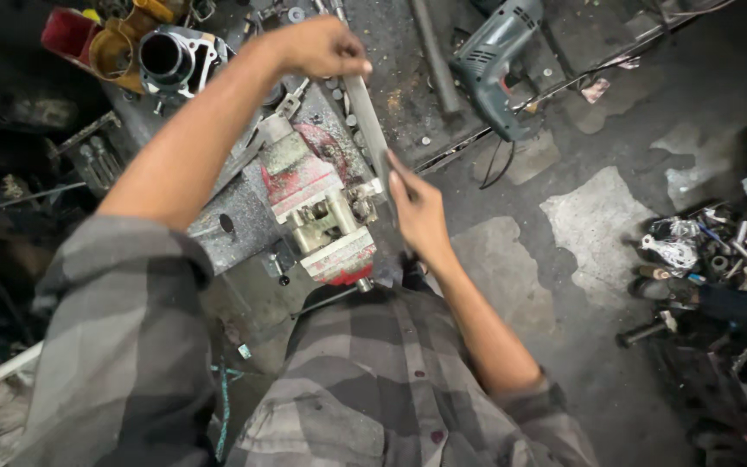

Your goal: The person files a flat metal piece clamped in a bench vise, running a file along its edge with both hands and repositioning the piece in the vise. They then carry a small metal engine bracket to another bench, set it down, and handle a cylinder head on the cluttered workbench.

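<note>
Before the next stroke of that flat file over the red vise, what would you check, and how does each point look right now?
1. Left hand grips far end of flat file: ok.
2. Right hand holds near end: ok.
3. File lies across the red bench vise: ok.
4. Clamped workpiece tight in the jaws: cannot tell.
5. Electric drill lies apart from the file: ok.

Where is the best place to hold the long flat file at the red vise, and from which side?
Hold the file at both ends, from above: the left hand on the far end, the right hand on the near end. It is long and narrow, beside the vise.
</note>
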The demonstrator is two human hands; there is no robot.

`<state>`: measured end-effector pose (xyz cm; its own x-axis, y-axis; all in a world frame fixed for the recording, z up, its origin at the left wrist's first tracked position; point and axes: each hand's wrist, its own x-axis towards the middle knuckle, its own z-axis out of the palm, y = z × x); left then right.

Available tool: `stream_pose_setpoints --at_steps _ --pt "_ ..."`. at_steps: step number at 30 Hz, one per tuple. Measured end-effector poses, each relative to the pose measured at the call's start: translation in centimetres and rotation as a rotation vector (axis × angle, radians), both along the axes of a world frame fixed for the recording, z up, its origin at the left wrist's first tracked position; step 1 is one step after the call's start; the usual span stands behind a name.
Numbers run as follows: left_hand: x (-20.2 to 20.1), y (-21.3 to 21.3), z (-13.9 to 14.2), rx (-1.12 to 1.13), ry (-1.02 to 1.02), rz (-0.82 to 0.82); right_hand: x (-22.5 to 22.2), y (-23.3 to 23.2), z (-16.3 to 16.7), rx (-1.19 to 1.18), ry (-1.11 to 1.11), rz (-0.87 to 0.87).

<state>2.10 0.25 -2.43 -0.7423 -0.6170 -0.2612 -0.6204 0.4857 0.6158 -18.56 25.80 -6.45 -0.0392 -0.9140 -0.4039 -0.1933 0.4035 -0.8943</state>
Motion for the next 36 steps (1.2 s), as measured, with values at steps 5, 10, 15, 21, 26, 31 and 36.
stream_pose_setpoints --at_steps 5,10,15,21,26,31,36 --pt "-2.6 2.5 0.7 0.124 -0.163 0.046 -2.8 2.9 -0.9 -0.39 -0.035 0.059" --pt "-3.0 8.5 -1.7 0.012 0.132 -0.12 -3.7 9.7 0.0 -0.226 -0.155 0.016" --pt "-0.3 1.1 0.1 0.07 -0.086 0.11 -1.1 0.0 -0.6 -0.263 -0.134 0.067" --pt "-2.5 2.0 0.0 0.171 -0.227 0.154 -3.4 1.4 0.4 -0.33 -0.05 0.104" --pt "-3.4 8.1 -3.5 0.15 0.004 0.012 -4.3 9.1 1.2 0.205 -0.118 -0.029" --pt "-1.0 0.5 -1.9 0.217 -0.204 0.325 -0.6 0.7 -0.7 -0.092 -0.184 0.057" --pt "-2.0 -1.2 -0.2 0.276 -0.256 0.277 -2.0 -0.7 0.7 0.12 -0.362 0.012"
